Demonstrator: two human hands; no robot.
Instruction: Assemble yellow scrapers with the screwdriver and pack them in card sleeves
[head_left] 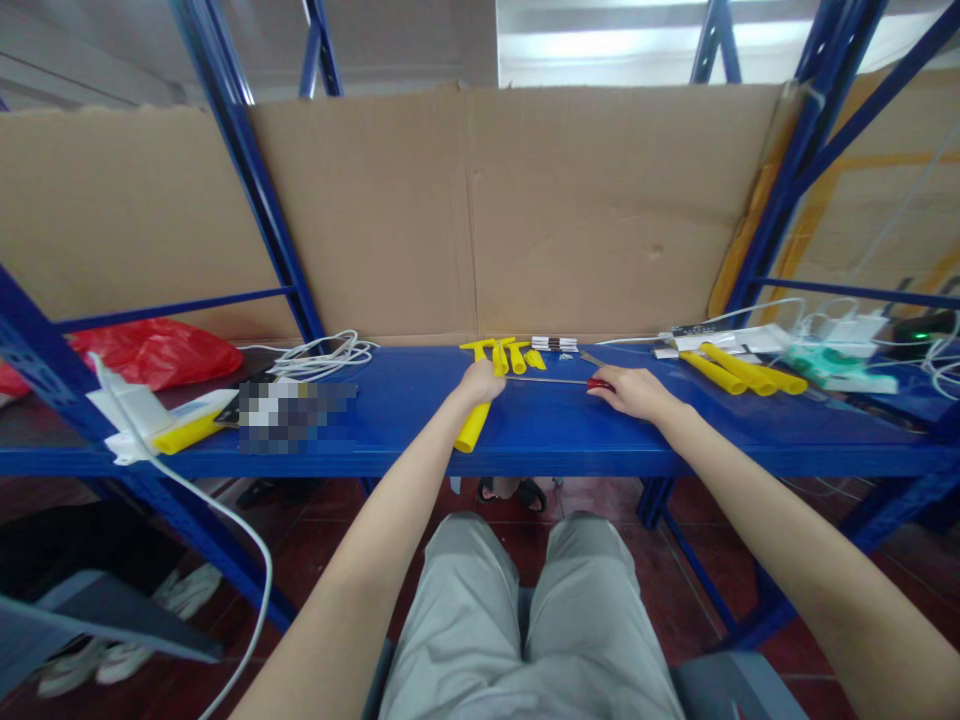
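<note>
My left hand (482, 382) is closed around a yellow tube-shaped handle (471, 430), whose wide end points toward me near the front edge. In my right hand (637, 390) is a screwdriver (595, 384) with a red grip. Its thin metal shaft runs left, level over the tabletop, and its tip reaches my left hand; whether it touches the yellow handle is hidden by my fingers. Just beyond my hands lie several smaller yellow plastic pieces (517, 358), a row of white-and-black parts (553, 344), and tiny light bits, perhaps screws (568, 357).
The blue shelf table (405, 410) has a cardboard back panel (375, 220). Several yellow tubes (712, 373) and cables with white adapters (855, 330) lie right. Left are coiled white cables (330, 352), a red bag (157, 355), another yellow tube (187, 434) and a blurred patch.
</note>
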